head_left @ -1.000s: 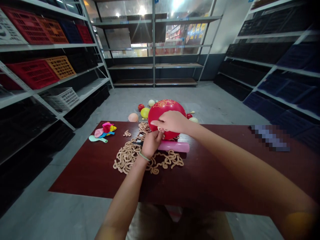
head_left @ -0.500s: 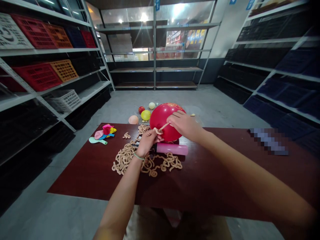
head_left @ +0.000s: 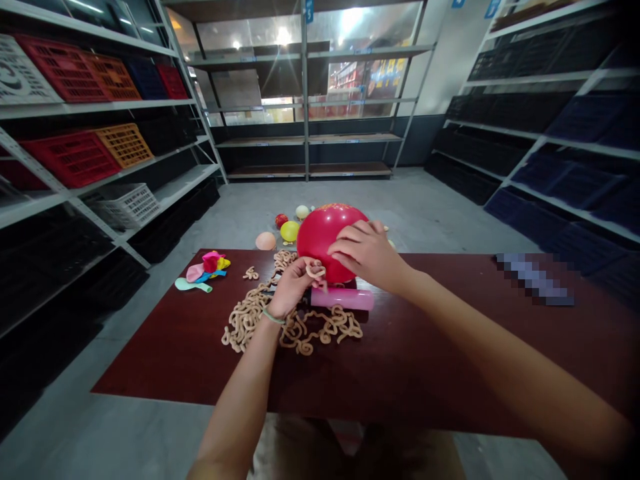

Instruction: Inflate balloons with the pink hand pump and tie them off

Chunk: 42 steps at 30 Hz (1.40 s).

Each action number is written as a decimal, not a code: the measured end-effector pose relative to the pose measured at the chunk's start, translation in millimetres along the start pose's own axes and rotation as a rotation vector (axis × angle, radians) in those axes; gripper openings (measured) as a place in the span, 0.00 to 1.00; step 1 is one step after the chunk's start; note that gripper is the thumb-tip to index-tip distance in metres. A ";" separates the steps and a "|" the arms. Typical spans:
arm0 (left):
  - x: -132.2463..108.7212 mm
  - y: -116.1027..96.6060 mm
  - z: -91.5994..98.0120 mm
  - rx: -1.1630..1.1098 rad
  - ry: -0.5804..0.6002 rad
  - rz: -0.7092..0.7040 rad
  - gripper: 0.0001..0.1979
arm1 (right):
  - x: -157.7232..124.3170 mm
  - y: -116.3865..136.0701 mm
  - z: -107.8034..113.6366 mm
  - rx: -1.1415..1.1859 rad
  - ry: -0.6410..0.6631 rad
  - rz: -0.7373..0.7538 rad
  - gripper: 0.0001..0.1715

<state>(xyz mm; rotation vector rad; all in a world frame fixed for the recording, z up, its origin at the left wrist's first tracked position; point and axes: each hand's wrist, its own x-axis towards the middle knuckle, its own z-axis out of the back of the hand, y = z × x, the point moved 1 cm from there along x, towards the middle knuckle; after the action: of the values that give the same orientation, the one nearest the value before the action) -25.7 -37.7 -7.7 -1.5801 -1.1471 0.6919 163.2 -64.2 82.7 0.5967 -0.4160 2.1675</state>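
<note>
A curled tan cord, rubbery-looking, is pinched in my left hand, with a short loose end hanging down. My right hand is at the right front of a large red inflated balloon, its fingers bent and somewhat apart, with no cord visible in them. Whether those fingertips touch the balloon I cannot tell. Under the hands lies a pink cylinder with a dark end, like a balloon pump. More tan cord lies in a tangled heap on the table around my left wrist.
Flat balloons in several colours lie at the left of the dark red table. A blurred-out flat object is at its right. Small inflated balloons rest on the floor beyond. Shelves with crates line the left side.
The tan cord, stretched between both hands before, now hangs curled from my left hand alone. My right hand has let it go and its fingers have loosened.
</note>
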 end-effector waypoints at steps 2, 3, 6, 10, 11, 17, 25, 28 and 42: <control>-1.9 -3.4 -1.6 0.049 0.012 -0.023 0.18 | 6.5 3.6 -4.1 0.003 0.019 0.017 0.16; -2.8 -4.9 -2.2 0.065 0.018 -0.036 0.18 | 9.0 5.2 -6.4 0.006 0.036 0.026 0.16; -4.6 -7.4 -3.2 0.095 0.049 -0.071 0.18 | 12.6 8.2 -11.9 0.033 0.078 0.006 0.13; -4.6 -4.7 -2.0 0.108 0.086 -0.127 0.18 | 13.3 9.9 -15.2 0.074 0.100 -0.044 0.11; -4.3 -3.6 -1.3 0.110 0.087 -0.146 0.17 | 13.6 10.4 -16.0 0.073 0.100 -0.052 0.10; -3.5 2.9 1.4 0.108 -0.076 -0.259 0.17 | 15.0 17.3 -25.4 0.053 0.061 -0.053 0.08; -6.7 10.5 -5.3 0.022 -0.184 -0.400 0.13 | 11.0 20.8 -24.7 0.176 -0.014 -0.003 0.08; -7.4 11.5 -4.9 0.026 -0.171 -0.391 0.13 | 9.8 18.2 -20.6 0.246 -0.036 -0.023 0.10; -7.4 11.7 -3.8 0.016 -0.079 -0.368 0.14 | 4.8 19.4 -22.4 0.188 -0.069 -0.070 0.10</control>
<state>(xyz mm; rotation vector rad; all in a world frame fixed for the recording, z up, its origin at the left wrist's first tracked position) -21.4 -46.3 -18.3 -1.2880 -1.4401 0.5198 139.1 -62.0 65.0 0.7810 -0.2252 2.1380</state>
